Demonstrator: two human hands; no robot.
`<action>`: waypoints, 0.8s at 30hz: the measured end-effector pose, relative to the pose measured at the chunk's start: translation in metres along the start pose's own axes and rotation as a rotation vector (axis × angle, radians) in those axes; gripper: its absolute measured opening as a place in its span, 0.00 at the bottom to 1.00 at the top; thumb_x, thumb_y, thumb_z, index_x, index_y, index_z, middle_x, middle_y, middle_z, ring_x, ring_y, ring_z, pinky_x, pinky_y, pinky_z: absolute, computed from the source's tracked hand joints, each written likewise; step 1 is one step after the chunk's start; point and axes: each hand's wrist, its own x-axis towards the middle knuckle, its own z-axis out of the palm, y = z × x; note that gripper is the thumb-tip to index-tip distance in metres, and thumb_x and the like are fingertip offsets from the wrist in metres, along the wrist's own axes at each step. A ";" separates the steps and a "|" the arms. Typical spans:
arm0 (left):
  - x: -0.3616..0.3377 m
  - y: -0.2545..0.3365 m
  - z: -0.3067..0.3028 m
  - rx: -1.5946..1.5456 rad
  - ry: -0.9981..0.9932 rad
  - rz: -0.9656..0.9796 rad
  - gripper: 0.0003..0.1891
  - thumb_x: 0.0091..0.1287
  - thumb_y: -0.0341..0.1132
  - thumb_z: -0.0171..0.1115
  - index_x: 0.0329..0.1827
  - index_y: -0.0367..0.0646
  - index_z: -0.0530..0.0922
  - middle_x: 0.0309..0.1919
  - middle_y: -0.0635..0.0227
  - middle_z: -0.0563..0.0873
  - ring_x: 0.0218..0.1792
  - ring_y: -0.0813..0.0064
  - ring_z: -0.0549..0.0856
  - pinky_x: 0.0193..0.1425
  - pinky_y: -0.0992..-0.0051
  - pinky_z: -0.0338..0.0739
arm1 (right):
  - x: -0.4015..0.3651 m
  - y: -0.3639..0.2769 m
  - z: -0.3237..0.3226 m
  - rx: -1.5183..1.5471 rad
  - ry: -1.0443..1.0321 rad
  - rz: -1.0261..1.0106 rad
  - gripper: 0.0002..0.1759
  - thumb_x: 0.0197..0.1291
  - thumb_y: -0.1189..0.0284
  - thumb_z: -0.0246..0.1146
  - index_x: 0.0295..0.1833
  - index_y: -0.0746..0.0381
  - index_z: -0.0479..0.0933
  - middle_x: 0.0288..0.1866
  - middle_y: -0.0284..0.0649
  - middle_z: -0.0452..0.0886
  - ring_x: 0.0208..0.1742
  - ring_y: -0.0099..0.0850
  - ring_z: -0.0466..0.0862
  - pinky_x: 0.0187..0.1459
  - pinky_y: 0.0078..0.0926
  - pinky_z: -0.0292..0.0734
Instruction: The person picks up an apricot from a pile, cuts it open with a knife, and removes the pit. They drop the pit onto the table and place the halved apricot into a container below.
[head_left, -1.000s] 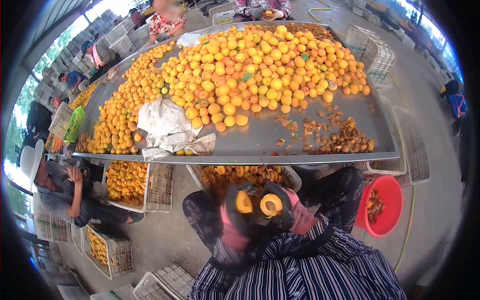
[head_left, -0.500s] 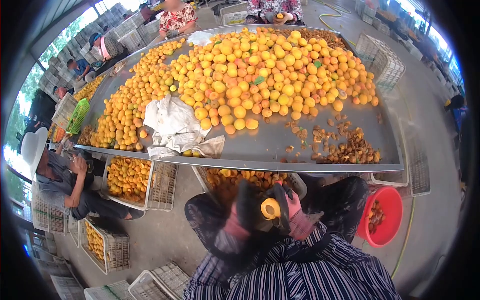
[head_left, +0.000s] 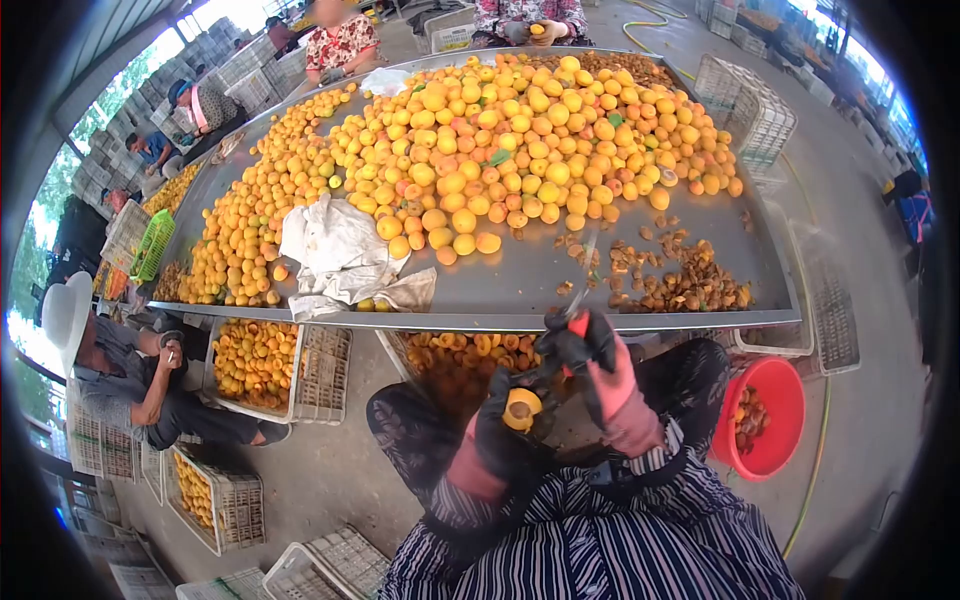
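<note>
My left hand (head_left: 497, 425), in a black-palmed pink glove, is closed around an apricot half (head_left: 521, 409) whose cut face points up, with a brown stone in its middle. Gloved alike, my right hand (head_left: 590, 350) grips a knife (head_left: 577, 322) by its red handle, up near the table's front edge. The thin blade points away over the metal table (head_left: 480, 322). Below my hands, between my knees, a crate (head_left: 395, 352) holds many cut apricot halves (head_left: 470, 350).
Whole apricots (head_left: 470, 150) are heaped on the table. Brown stones (head_left: 700, 285) lie at its right front, a white cloth (head_left: 335, 250) left of centre. A red bucket (head_left: 785, 420) stands right of my knee. A person in a white hat (head_left: 68, 315) sits at left by another crate (head_left: 325, 365).
My right hand has moved up and away with the knife, apart from the apricot. The apricot half has shifted slightly left and now sits in my left hand, its stone showing.
</note>
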 end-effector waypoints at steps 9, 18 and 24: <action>-0.001 -0.011 0.009 0.427 0.075 0.223 0.24 0.72 0.51 0.43 0.58 0.41 0.70 0.49 0.61 0.81 0.50 0.67 0.81 0.56 0.70 0.77 | -0.021 -0.019 -0.002 0.704 -0.172 0.205 0.09 0.59 0.74 0.63 0.42 0.66 0.74 0.38 0.43 0.79 0.37 0.30 0.81 0.39 0.25 0.77; 0.003 0.005 -0.008 0.299 0.167 0.244 0.24 0.66 0.26 0.57 0.63 0.31 0.61 0.47 0.58 0.80 0.47 0.67 0.82 0.55 0.69 0.76 | -0.026 -0.039 -0.027 -0.323 -0.466 0.152 0.23 0.52 0.73 0.66 0.55 0.65 0.75 0.50 0.46 0.80 0.53 0.41 0.79 0.55 0.31 0.74; 0.001 0.017 0.008 0.164 0.031 0.156 0.28 0.64 0.29 0.59 0.65 0.34 0.59 0.44 0.57 0.81 0.43 0.66 0.82 0.49 0.68 0.77 | -0.029 -0.050 -0.026 -0.674 -0.375 -0.084 0.21 0.55 0.66 0.66 0.54 0.62 0.77 0.48 0.42 0.82 0.48 0.42 0.81 0.49 0.34 0.75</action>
